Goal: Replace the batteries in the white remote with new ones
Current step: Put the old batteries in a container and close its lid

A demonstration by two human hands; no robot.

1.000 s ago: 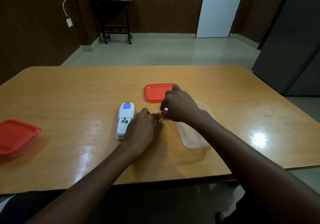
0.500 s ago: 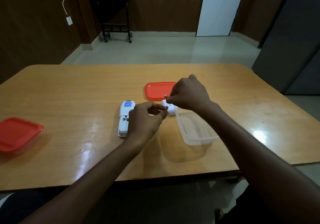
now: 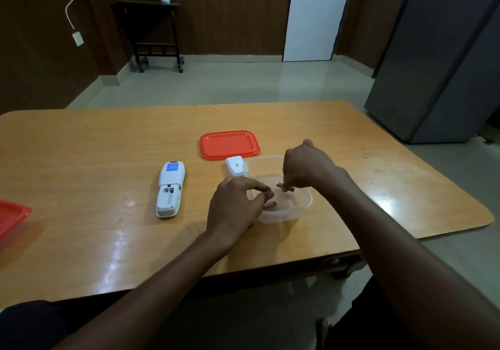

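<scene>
Remote: the one white remote [image 3: 170, 189] lies face down on the table [image 3: 81, 160], battery slot open, long way pointing away from the person, left of both hands.
Cover: one small white cover [image 3: 234, 165] sits by the red lid [image 3: 229, 144].
Right hand: the right hand [image 3: 305, 167] pinches one battery [image 3: 284, 187] over the clear box [image 3: 303, 206].
Left hand: the left hand [image 3: 235, 206] is nearer the remote, fingers curled close; whether it holds anything is hidden.
Batteries: two seen, one pinched, one loose battery [image 3: 270, 204] in the box.
Red lids: two, the second red lid [image 3: 10, 217] at the far left.
</scene>
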